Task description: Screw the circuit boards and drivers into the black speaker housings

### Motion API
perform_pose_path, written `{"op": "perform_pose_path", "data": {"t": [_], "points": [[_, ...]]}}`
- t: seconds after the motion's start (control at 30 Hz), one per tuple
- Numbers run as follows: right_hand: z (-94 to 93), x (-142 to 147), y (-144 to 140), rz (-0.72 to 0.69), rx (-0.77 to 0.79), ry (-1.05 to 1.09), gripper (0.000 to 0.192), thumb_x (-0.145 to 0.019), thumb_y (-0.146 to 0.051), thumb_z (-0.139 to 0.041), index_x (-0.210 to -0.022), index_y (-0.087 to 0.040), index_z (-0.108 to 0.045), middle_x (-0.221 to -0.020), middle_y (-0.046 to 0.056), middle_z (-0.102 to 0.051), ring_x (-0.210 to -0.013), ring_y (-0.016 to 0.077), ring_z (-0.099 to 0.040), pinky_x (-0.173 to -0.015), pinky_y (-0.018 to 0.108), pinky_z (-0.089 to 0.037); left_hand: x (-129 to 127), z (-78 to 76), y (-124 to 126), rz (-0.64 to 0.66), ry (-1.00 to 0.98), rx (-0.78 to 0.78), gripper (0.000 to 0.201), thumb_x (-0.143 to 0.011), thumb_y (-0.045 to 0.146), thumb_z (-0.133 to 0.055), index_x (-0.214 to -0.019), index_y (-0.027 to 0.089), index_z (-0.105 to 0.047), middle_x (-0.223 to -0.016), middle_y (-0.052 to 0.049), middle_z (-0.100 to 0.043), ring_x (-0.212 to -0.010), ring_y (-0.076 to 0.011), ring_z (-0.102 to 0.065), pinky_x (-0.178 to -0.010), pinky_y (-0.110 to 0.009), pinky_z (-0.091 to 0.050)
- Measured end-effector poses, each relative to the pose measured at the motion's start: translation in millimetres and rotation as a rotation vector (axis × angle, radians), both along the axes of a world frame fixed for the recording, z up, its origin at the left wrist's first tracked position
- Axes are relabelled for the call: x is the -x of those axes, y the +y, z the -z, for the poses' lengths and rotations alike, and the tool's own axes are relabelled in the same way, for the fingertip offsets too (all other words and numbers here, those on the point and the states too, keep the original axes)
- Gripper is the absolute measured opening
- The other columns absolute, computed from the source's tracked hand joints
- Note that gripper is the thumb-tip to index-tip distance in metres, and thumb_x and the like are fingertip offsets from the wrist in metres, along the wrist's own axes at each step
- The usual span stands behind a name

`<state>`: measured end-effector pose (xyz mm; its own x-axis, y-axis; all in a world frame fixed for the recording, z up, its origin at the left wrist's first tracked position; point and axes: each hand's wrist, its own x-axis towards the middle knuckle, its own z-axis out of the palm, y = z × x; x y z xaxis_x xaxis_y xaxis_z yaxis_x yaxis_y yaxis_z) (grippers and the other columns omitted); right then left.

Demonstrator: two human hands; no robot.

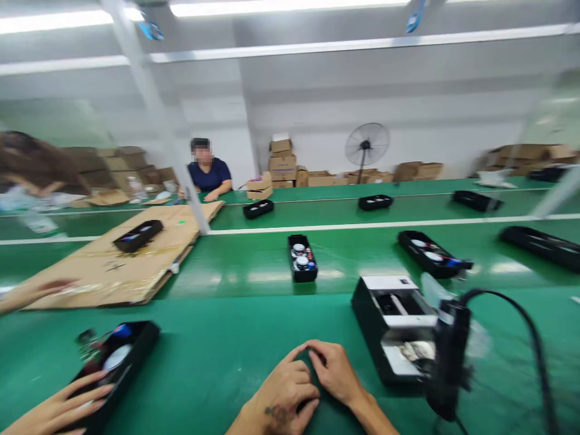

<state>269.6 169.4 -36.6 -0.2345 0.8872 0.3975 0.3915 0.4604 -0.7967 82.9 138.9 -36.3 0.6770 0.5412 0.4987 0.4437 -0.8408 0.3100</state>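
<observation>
My left hand (286, 396) rests low in the middle on the green work surface, its fingers curled inward. Against it lies my right hand (336, 373), also curled, and the index fingertips meet. Nothing shows in either hand. Close to the right hand stands a black bin with white compartments (392, 326), with small parts in it. Beyond my hands, a black speaker housing (302, 258) with two round drivers lies on the line.
At left a co-worker's hand (67, 402) touches another black housing (131, 356). A second hand (40, 293) reaches over a cardboard sheet (122, 266). A black cylindrical tool (448, 359) with a curved cable stands right. Several housings lie farther off; a person (211, 172) sits opposite.
</observation>
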Motion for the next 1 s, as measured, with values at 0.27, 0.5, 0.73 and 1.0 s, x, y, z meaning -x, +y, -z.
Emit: {"op": "perform_pose_path", "data": {"t": [0.27, 0.5, 0.73, 1.0], "points": [[70.7, -21.5, 26.7, 0.01, 0.125, -0.035, 0.03, -0.087, -0.06, -0.065, -0.088, -0.044, -0.09, -0.098, 0.013, -0.089, -0.091, 0.0404, -0.086, -0.084, 0.052, -0.073, 76.8, -48.2, -37.6, -0.662, 0.074, -0.118, 0.028, -0.098, 0.015, -0.061, -0.117, 0.03, -0.075, -0.101, -0.003, -0.08, -0.127, -0.0309, -0.073, -0.131, -0.072, -0.033], [72.9, -17.8, 22.0, 0.032, 0.128, -0.068, 0.028, -0.085, -0.055, -0.062, -0.088, -0.047, -0.09, -0.099, 0.008, -0.089, -0.093, 0.0405, -0.086, -0.08, 0.056, -0.073, 262.4, -38.5, -163.1, -1.223, 0.257, -0.277, 0.049, -0.1, 0.02, -0.054, -0.146, 0.031, -0.067, -0.142, -0.012, -0.071, -0.143, -0.0386, -0.063, -0.12, -0.075, -0.044], [64.7, -11.2, 16.9, 0.022, 0.067, -0.082, 0.031, -0.09, -0.048, -0.059, -0.091, -0.045, -0.089, -0.1, 0.007, -0.089, -0.093, 0.0378, -0.086, -0.083, 0.052, -0.073, 347.4, -3.2, -191.4, -1.184, 0.382, -0.176, 0.055, -0.083, 0.013, -0.055, -0.134, 0.029, -0.071, -0.117, -0.005, -0.084, -0.129, -0.0341, -0.074, -0.119, -0.065, -0.051], [38.8, -9.7, 5.0, -0.052, 0.04, -0.261, 0.033, -0.091, -0.044, -0.065, -0.112, -0.033, -0.088, -0.092, 0.009, -0.088, -0.072, 0.0304, -0.083, -0.071, 0.041, -0.071, 215.9, -20.7, -123.5, -0.998, 0.151, -0.178, 0.032, -0.102, 0.025, -0.055, -0.133, 0.028, -0.063, -0.115, -0.006, -0.083, -0.102, -0.0257, -0.084, -0.089, -0.036, -0.071]]}}
